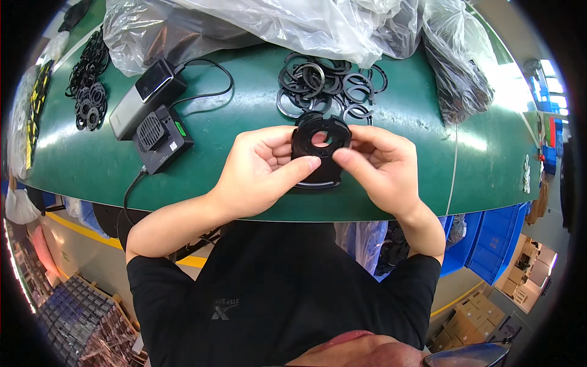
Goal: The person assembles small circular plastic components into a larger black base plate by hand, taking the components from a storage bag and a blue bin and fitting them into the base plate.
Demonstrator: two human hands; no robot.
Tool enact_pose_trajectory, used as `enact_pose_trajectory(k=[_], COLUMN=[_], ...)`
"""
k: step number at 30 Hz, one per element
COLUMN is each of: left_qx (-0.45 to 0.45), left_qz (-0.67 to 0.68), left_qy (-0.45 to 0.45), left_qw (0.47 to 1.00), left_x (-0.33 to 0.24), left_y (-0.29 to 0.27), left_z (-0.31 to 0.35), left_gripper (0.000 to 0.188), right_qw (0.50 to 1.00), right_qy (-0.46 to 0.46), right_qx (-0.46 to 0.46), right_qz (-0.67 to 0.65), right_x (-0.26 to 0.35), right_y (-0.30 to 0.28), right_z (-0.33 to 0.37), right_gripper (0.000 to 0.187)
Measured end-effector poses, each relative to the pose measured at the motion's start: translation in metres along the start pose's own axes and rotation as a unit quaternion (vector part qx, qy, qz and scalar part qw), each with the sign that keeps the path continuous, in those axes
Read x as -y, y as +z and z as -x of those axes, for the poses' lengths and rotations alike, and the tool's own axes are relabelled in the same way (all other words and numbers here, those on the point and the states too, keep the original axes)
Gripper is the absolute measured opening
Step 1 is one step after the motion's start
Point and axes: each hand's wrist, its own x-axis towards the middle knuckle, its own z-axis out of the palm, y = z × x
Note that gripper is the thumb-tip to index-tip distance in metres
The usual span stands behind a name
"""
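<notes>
Close to the table's near edge, my left hand (254, 171) and my right hand (386, 170) both grip a black disc-shaped part with a round centre hole (305, 144). Both thumbs press on its near face, while the other fingers curl behind it, partly hidden. A notch shows in the part's far rim. Below the disc is a dark flat section with a pale curved edge (318, 185); whether it belongs to the same piece I cannot tell. Just beyond my hands lies a loose pile of black rings (315, 79), some of them overlapping.
The green table (244, 196) carries a dark power bank (137, 101) and a black cabled box (160, 137) at left. More small black rings (90, 104) lie farther left. Clear plastic sheeting (293, 27) covers the far side. Blue bins (498, 238) stand at lower right.
</notes>
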Motion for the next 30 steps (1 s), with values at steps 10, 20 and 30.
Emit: enact_pose_trajectory(k=[10,20,30], left_qx=[0.039,-0.042,-0.082], left_qz=[-0.041,-0.227,-0.191], left_qy=[0.081,0.156,0.147], left_qw=[0.995,0.960,0.967], left_x=[0.004,-0.001,0.004], left_y=[0.001,-0.005,-0.004], left_z=[0.004,-0.001,0.000], left_gripper=[0.045,0.019,0.014], right_qw=[0.996,0.978,0.978], right_qy=[-0.059,-0.143,-0.118], right_qx=[0.040,0.049,0.057], right_qz=[0.055,0.142,0.160], right_x=[0.011,0.007,0.008], right_y=[-0.006,0.009,0.012], right_z=[-0.003,-0.004,-0.005], right_gripper=[0.013,0.011,0.009])
